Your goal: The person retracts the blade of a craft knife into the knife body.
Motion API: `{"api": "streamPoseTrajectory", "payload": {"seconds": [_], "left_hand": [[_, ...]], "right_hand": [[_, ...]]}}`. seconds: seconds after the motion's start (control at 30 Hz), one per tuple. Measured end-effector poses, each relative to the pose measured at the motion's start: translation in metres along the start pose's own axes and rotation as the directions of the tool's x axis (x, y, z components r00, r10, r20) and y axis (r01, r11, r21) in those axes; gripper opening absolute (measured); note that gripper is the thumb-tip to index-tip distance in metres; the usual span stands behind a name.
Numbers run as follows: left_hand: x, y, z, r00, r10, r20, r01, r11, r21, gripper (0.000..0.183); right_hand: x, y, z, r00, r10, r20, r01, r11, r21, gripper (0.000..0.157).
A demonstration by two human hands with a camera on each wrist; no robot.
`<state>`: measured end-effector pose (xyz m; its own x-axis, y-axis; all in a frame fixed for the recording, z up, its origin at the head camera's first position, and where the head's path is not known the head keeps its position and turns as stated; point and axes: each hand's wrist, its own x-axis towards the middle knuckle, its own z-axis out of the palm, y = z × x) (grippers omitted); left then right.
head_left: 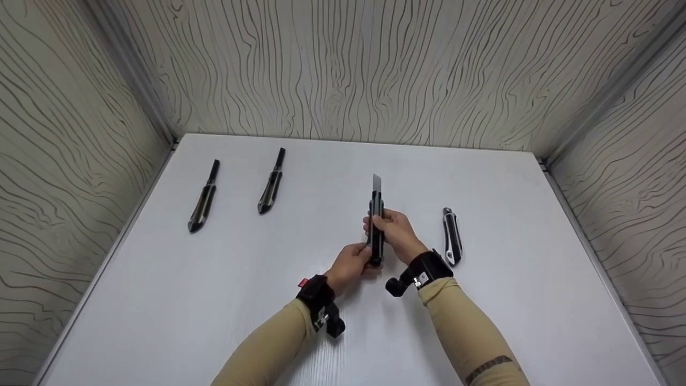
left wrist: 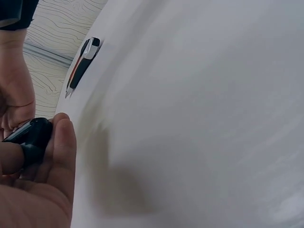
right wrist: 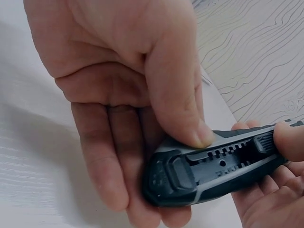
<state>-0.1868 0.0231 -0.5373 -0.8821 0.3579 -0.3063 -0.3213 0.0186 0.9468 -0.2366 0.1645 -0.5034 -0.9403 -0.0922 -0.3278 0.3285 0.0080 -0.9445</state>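
A black-and-grey utility knife (head_left: 377,244) is held in both hands, with its silver blade (head_left: 377,183) extended and pointing away from me. My right hand (head_left: 400,234) grips the middle of the handle; in the right wrist view its thumb (right wrist: 289,141) lies on the ridged slider (right wrist: 264,144). At the rear end, my left hand (head_left: 348,265) pinches the knife, thumb (right wrist: 183,116) on the side and fingers underneath. The left wrist view shows the dark butt end (left wrist: 38,135) between that hand's thumb and fingers.
To the right of my hands lies another utility knife (head_left: 453,237) with a silver-edged handle. Two more knives with narrow black front ends, one at far left (head_left: 203,201) and one nearer the middle (head_left: 271,185), lie on the white table (head_left: 161,300). Wood-patterned panels (head_left: 343,69) surround the table.
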Motion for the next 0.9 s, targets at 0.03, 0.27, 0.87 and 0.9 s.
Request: {"api": "streamPoseTrajectory", "payload": {"seconds": [0.03, 0.27, 0.87, 0.9], "left_hand": [[0.0001, -0.0002, -0.0001, 1.0, 0.001, -0.002, -0.001, 1.0, 0.002, 0.031], [-0.0001, -0.0016, 0.0006, 1.0, 0.022, 0.001, -0.022, 1.0, -0.009, 0.032], [0.0009, -0.0039, 0.002, 0.999, 0.041, -0.008, -0.041, 0.999, -0.021, 0.033], [0.0004, -0.0036, 0.0022, 0.999, 0.041, -0.009, -0.041, 0.999, -0.018, 0.033]], "right_hand": [[0.0002, -0.0002, 0.0002, 1.0, 0.002, -0.002, -0.002, 1.0, -0.003, 0.034], [0.0015, -0.0001, 0.0004, 1.0, 0.004, 0.004, -0.004, 1.0, -0.012, 0.036], [0.0013, 0.0003, 0.0003, 1.0, -0.016, 0.018, 0.016, 1.0, 0.016, 0.035], [0.0012, 0.0004, 0.0002, 1.0, -0.017, 0.019, 0.016, 1.0, 0.016, 0.035]]}}
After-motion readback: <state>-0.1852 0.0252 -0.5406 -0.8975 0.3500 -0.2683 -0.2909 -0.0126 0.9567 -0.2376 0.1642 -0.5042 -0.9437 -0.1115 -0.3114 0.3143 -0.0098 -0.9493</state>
